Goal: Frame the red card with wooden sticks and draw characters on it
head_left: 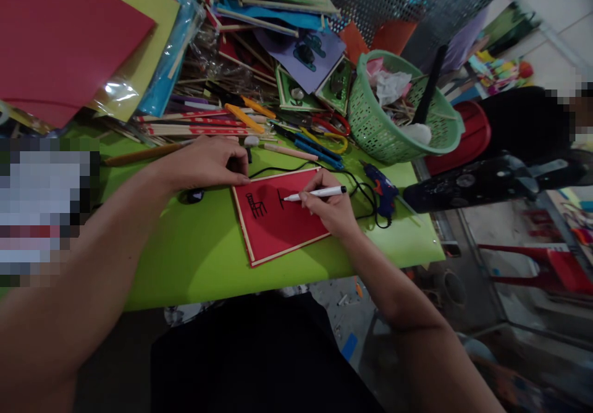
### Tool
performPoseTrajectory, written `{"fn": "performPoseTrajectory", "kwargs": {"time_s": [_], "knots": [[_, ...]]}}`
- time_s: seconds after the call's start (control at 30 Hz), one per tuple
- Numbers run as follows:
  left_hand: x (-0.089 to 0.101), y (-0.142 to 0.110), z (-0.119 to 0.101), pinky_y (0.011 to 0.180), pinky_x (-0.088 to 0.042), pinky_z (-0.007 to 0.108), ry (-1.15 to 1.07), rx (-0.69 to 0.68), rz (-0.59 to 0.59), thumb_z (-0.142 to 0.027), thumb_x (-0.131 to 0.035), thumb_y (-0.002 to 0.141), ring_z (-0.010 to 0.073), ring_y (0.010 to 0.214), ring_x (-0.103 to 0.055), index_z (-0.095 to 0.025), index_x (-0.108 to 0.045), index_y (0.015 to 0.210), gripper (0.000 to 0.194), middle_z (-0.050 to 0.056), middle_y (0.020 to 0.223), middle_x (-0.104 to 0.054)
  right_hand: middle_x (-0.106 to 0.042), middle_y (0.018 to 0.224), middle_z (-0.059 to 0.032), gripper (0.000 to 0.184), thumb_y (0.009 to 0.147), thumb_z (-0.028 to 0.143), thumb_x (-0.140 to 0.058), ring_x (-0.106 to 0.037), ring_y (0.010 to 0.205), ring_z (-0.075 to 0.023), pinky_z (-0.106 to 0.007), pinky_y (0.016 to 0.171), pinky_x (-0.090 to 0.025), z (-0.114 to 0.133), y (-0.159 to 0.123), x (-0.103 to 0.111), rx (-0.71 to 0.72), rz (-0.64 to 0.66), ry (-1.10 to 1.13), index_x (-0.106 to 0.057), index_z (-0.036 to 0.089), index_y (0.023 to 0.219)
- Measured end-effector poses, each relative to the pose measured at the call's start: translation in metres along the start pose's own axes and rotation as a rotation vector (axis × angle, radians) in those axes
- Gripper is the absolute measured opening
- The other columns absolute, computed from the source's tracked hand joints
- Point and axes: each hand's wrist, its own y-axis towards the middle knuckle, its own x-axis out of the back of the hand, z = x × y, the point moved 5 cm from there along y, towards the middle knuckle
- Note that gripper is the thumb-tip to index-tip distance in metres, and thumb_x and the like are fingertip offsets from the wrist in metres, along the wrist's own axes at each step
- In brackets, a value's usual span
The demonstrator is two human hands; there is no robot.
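A red card (296,231) with thin pale wooden strips along its edges lies on the green table. Black marker lines show on it: a small drawing at its left and a short stroke near the middle. My right hand (331,208) is closed around a white marker (319,194) with a black end, its tip touching the card at the stroke. At the card's upper left corner rests my left hand (208,163), thumb on the edge strip. Its fingers are bent and apart from the thumb, with nothing seen between them.
Behind the card lie scissors (340,124), orange cutters (245,116) and several sticks. A green basket (393,120) of scraps stands at the back right, near a blue glue gun (383,191) with a black cord. Coloured sheets (69,36) are stacked at the back left of the green table (199,265).
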Motion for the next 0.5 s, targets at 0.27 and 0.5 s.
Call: {"fn": "performPoseTrajectory", "kwargs": {"time_s": [0.27, 0.5], "knots": [[0.0014, -0.0010, -0.0039, 0.074, -0.044, 0.030, 0.029, 0.021, 0.023, -0.054, -0.064, 0.079, 0.0175, 0.084, -0.062, -0.021, -0.073, 0.088, 0.036, 0.002, 0.092, -0.071, -0.056, 0.066, 0.0029, 0.020, 0.083, 0.034, -0.070, -0.048, 0.063, -0.0148, -0.030, 0.058, -0.036, 0.0014, -0.0001, 0.0016, 0.004, -0.042, -0.010, -0.054, 0.024, 0.077], [0.0019, -0.0006, -0.0032, 0.074, -0.045, 0.033, -0.004, 0.026, 0.017, -0.052, -0.066, 0.078, 0.0211, 0.084, -0.064, -0.022, -0.071, 0.084, 0.031, 0.005, 0.093, -0.070, -0.054, 0.066, 0.0043, 0.018, 0.082, 0.029, -0.070, -0.048, 0.061, -0.0131, -0.030, 0.059, -0.036, 0.0045, 0.0005, 0.0018, 0.026, -0.056, 0.003, -0.054, 0.023, 0.075]]}}
